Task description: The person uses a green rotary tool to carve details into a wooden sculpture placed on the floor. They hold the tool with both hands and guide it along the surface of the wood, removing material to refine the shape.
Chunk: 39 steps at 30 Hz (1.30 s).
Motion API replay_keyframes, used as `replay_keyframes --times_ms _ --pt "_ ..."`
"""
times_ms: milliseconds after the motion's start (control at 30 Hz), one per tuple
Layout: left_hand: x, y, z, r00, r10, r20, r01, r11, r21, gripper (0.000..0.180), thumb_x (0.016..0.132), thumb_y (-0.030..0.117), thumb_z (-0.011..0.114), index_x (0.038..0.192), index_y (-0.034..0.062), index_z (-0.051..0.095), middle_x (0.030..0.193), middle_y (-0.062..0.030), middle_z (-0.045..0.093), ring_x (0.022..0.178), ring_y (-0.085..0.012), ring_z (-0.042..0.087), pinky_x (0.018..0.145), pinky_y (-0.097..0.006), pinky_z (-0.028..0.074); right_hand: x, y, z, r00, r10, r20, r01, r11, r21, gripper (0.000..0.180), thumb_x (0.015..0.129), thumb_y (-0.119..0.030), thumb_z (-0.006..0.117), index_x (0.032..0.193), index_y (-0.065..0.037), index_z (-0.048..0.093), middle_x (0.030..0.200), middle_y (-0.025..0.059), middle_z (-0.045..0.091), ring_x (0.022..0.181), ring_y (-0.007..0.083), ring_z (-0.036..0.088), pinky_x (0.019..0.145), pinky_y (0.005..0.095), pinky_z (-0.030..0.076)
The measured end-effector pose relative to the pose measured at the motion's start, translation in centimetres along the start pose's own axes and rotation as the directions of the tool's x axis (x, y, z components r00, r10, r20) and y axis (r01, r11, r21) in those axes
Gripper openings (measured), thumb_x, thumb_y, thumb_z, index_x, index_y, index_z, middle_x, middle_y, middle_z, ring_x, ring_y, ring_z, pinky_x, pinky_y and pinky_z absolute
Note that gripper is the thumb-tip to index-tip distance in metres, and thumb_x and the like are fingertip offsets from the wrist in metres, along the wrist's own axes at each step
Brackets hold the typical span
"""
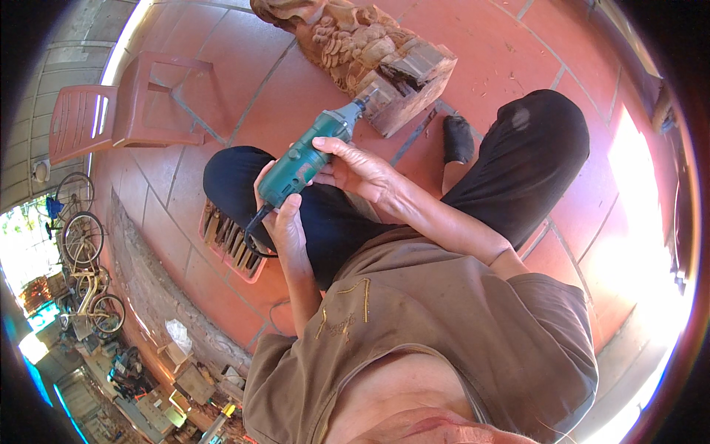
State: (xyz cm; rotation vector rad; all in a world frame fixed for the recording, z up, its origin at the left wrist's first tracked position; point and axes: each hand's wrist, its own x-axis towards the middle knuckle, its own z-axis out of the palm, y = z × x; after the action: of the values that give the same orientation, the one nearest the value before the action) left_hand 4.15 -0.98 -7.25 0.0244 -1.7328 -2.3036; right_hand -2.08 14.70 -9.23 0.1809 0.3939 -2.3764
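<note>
Both my hands hold a green die grinder [296, 164] with a grey nose, tilted up and away over my lap. My left hand [285, 218] grips its rear end, where a black cord leaves the body. Farther forward, my right hand [353, 169] wraps the body from the right, thumb on top. The grinder's tip reaches the near end of a carved wooden sculpture [362, 46], which lies on the floor ahead. Its block-like base [414, 85] has a dark, rough hollow. Whether the bit touches the wood I cannot tell.
A pink tray [255, 275] of chisel-like hand tools lies beside my left knee. A reddish plastic chair [140, 103] stands at the far left. Bicycles [81, 237] and a cluttered workbench area [155, 392] line the left side. Wood chips dot the tiled floor [510, 52].
</note>
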Motion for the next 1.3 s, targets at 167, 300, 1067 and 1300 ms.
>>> replay_keyframes --times_ms 167,300,1067,1300 --pt "0.0 0.0 0.2 1.000 -0.004 -0.010 0.004 1.000 0.007 0.071 0.073 0.017 0.082 0.133 -0.0003 0.048 0.119 -0.0113 0.058 0.108 -0.0235 0.060 0.093 -0.038 0.051 0.4 -0.2 -0.1 1.000 0.002 0.015 -0.002 1.000 0.000 0.045 0.088 -0.027 0.074 0.122 -0.006 0.055 0.122 0.0086 0.063 0.111 0.0210 0.062 0.095 0.0397 0.050" --pt "0.1 -0.1 0.1 1.000 0.006 -0.012 -0.005 1.000 0.016 0.070 0.073 0.017 0.082 0.132 -0.0006 0.048 0.118 -0.0116 0.058 0.106 -0.0238 0.061 0.092 -0.038 0.051 0.5 -0.2 -0.3 1.000 0.000 0.030 0.000 1.000 -0.010 0.045 0.088 -0.028 0.074 0.122 -0.006 0.055 0.121 0.0084 0.063 0.111 0.0213 0.062 0.095 0.0397 0.050" --pt "-0.1 0.4 0.6 1.000 -0.005 0.006 0.005 1.000 0.009 0.069 0.075 0.017 0.081 0.133 -0.0008 0.048 0.118 -0.0118 0.058 0.105 -0.0232 0.061 0.092 -0.038 0.051 0.0 0.0 0.0 1.000 -0.011 -0.013 0.011 1.000 -0.003 0.045 0.088 -0.030 0.074 0.121 -0.007 0.055 0.118 0.0081 0.065 0.110 0.0215 0.062 0.096 0.0400 0.049" --pt "0.0 -0.2 0.1 1.000 0.008 -0.015 -0.007 0.999 0.036 0.069 0.075 0.018 0.081 0.133 -0.0006 0.047 0.118 -0.0108 0.058 0.105 -0.0224 0.060 0.094 -0.037 0.049 0.7 -0.2 -0.2 1.000 -0.009 0.018 0.010 1.000 -0.029 0.045 0.088 -0.031 0.074 0.120 -0.006 0.056 0.116 0.0083 0.065 0.104 0.0211 0.064 0.089 0.0383 0.051"
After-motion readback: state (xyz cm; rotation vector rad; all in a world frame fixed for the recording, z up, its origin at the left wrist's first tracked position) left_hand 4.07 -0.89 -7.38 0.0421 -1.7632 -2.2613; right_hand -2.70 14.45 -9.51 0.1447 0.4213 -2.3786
